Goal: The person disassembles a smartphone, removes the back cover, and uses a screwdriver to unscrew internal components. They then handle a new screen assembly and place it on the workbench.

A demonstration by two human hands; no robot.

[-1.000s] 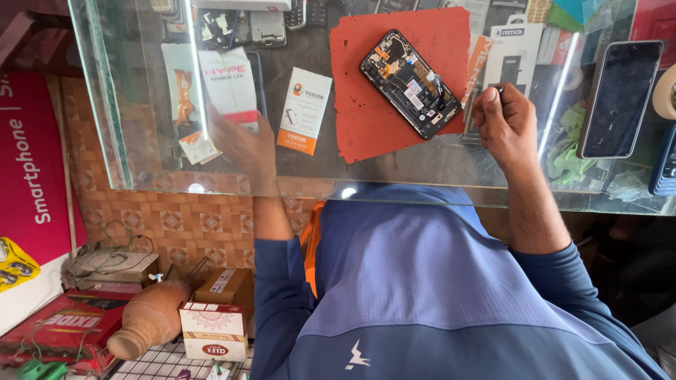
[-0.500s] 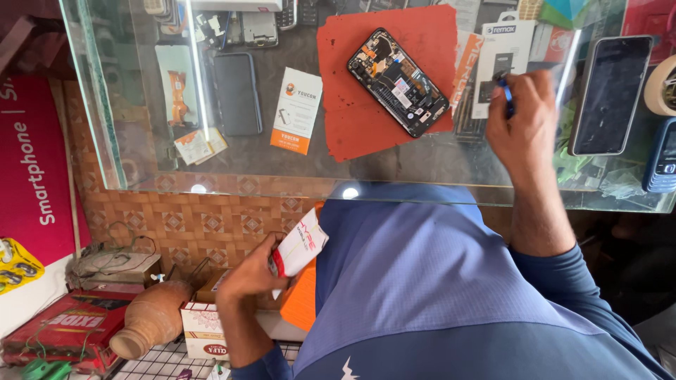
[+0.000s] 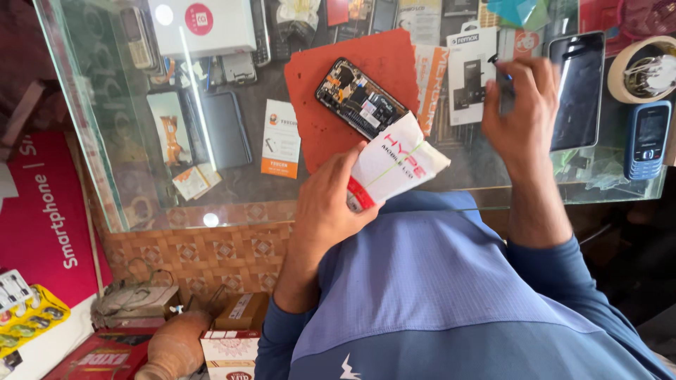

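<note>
My left hand (image 3: 326,204) holds a flat white packet (image 3: 394,163) with red lettering and a rubber band around it, raised at the near edge of the glass counter (image 3: 232,190). My right hand (image 3: 524,116) rests on the glass further right and pinches a small dark tool (image 3: 501,69), its tip pointing away from me. Between the hands, an opened phone (image 3: 360,98) with its insides showing lies on a red mat (image 3: 331,74).
A dark phone screen (image 3: 577,88), a blue keypad phone (image 3: 648,139) and a tape roll (image 3: 644,67) lie at the right. Cards, a white box (image 3: 204,27) and old handsets fill the left. Below the counter sit cartons and a clay pot (image 3: 172,345).
My left hand dropped from the glass to below the counter, took the white packet and lifted it to the counter edge. My right hand stayed by the tool at the right.
</note>
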